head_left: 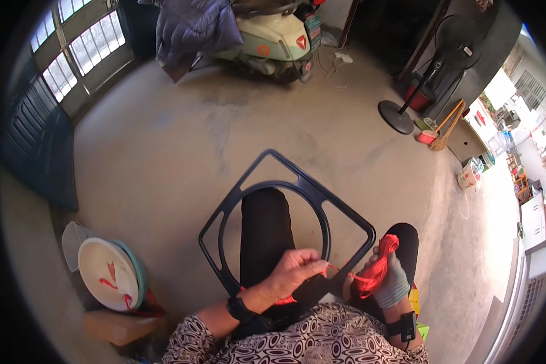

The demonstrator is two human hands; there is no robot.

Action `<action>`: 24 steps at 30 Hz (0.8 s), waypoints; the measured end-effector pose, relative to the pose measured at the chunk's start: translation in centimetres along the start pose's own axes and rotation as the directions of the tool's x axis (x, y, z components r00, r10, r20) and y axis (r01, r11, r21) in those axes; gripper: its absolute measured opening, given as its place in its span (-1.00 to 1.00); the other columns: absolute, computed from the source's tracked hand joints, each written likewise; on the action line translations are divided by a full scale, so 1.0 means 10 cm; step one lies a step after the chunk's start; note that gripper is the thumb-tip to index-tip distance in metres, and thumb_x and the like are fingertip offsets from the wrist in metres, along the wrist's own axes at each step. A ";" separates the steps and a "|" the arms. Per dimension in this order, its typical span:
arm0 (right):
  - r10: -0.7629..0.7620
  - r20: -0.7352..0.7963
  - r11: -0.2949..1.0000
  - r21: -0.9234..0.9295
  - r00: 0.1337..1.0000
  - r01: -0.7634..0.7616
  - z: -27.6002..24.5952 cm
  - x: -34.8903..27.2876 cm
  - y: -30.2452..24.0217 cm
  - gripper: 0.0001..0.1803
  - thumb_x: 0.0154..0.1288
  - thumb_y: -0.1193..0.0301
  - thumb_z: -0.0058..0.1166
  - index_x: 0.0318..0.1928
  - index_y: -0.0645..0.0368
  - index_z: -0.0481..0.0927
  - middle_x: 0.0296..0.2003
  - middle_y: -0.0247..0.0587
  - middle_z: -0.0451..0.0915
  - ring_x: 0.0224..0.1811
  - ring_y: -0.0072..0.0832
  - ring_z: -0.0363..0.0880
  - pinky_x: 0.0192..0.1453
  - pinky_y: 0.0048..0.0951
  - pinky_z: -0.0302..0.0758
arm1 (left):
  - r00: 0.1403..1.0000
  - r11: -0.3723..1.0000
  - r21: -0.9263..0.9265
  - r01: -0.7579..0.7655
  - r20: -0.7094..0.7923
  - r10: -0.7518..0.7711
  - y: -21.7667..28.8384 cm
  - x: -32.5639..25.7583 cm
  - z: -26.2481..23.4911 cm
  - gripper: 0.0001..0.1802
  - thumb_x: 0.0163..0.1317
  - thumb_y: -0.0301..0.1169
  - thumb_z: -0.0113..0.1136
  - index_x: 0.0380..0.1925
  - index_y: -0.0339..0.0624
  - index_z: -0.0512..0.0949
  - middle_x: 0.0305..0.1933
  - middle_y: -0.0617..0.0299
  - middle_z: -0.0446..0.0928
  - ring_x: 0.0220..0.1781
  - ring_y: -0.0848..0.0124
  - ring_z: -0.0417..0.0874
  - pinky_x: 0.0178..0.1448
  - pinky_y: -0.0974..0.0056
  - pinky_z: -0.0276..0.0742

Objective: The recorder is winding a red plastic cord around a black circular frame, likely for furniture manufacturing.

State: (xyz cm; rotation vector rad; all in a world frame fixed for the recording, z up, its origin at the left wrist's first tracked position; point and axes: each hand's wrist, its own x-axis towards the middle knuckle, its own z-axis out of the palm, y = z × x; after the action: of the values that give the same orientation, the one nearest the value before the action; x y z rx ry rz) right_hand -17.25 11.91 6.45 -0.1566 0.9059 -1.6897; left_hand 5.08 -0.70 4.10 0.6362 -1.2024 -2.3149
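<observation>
A dark square frame with a round ring inside it (pixel 346 209) rests tilted over my lap. My left hand (pixel 294 273) is bare and pinches a thin red cord (pixel 337 267) at the ring's near right side. From there the cord runs across to a red hank of cord (pixel 377 269). My right hand (pixel 394 282), in a grey glove, is closed around that hank beside my right knee. More red material (pixel 285 300) shows below my left wrist, at the frame's near edge. Part of the near corner is hidden by my hands.
To the left, a white basin (pixel 97 273) holding red scraps sits in a teal basin (pixel 141 267) above a cardboard box (pixel 118 327). A scooter (pixel 273 39) stands at the back. A standing fan (pixel 397 115), a broom (pixel 446 133) and a bucket (pixel 467 177) are at the right.
</observation>
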 end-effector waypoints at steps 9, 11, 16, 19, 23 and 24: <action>-0.086 -0.081 0.994 0.057 0.993 0.090 -0.36 0.08 -0.11 -0.54 0.37 0.08 0.07 0.11 0.10 0.45 -0.01 -0.23 0.56 0.07 -0.29 0.53 0.20 -0.09 0.48 | 0.983 0.992 -0.130 -0.007 -0.183 -0.017 -0.03 -0.14 0.18 -0.80 0.30 -0.34 0.22 -0.43 -0.23 0.60 -0.52 0.43 0.52 -0.50 0.74 0.40 -0.41 0.58 0.24; -0.197 -0.156 0.980 -0.057 0.968 0.191 -0.55 0.10 -0.23 -0.52 0.37 0.06 0.07 0.11 0.12 0.46 0.02 -0.23 0.55 0.10 -0.31 0.52 0.25 -0.14 0.46 | 0.975 0.962 -0.262 0.074 -0.184 -0.125 -0.15 -0.02 0.22 -0.82 0.30 -0.35 0.23 -0.40 -0.23 0.60 -0.49 0.38 0.55 -0.51 0.70 0.45 -0.42 0.57 0.32; -0.357 -0.401 0.934 -0.124 0.844 0.336 -0.98 0.09 -0.73 -0.42 0.32 -0.02 0.10 0.12 0.18 0.45 0.00 -0.13 0.57 0.03 -0.24 0.57 0.18 -0.09 0.54 | 0.988 0.969 -0.236 0.075 -0.113 -0.104 -0.26 0.07 0.15 -0.82 0.32 -0.34 0.19 -0.38 -0.22 0.59 -0.47 0.33 0.57 -0.50 0.65 0.52 -0.40 0.54 0.42; -0.193 -0.120 0.979 -0.088 0.974 0.183 -0.96 0.08 -0.68 -0.44 0.34 0.03 0.10 0.11 0.23 0.44 -0.08 -0.14 0.59 -0.07 -0.28 0.58 0.05 -0.18 0.58 | 0.989 0.967 -0.221 0.125 -0.053 -0.139 -0.25 0.05 0.13 -0.81 0.36 -0.34 0.13 -0.37 -0.22 0.57 -0.45 0.29 0.59 -0.47 0.61 0.60 -0.36 0.51 0.53; 0.176 0.062 0.971 -0.175 0.983 -0.162 -0.60 0.08 -0.24 -0.48 0.27 0.34 0.19 0.18 0.25 0.39 0.01 -0.14 0.55 0.08 -0.33 0.53 0.20 -0.23 0.49 | 0.988 0.972 -0.177 0.157 0.021 -0.156 -0.26 0.07 0.15 -0.80 0.36 -0.35 0.13 -0.40 -0.21 0.56 -0.47 0.32 0.57 -0.48 0.63 0.58 -0.35 0.52 0.52; 0.247 0.086 0.913 -0.354 0.965 -0.202 -0.47 0.10 -0.14 -0.43 0.22 0.31 0.25 0.16 0.32 0.40 -0.01 -0.18 0.57 0.02 -0.37 0.57 0.21 -0.29 0.46 | 0.983 0.968 -0.171 0.185 0.015 -0.185 -0.27 0.08 0.15 -0.80 0.36 -0.35 0.13 -0.41 -0.21 0.55 -0.47 0.33 0.57 -0.48 0.64 0.57 -0.35 0.53 0.51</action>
State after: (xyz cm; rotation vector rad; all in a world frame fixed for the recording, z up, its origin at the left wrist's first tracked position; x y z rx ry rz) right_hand -21.24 13.33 3.74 -0.3779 1.0720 -1.2837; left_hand 3.14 1.16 2.48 0.7129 -0.9644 -2.5385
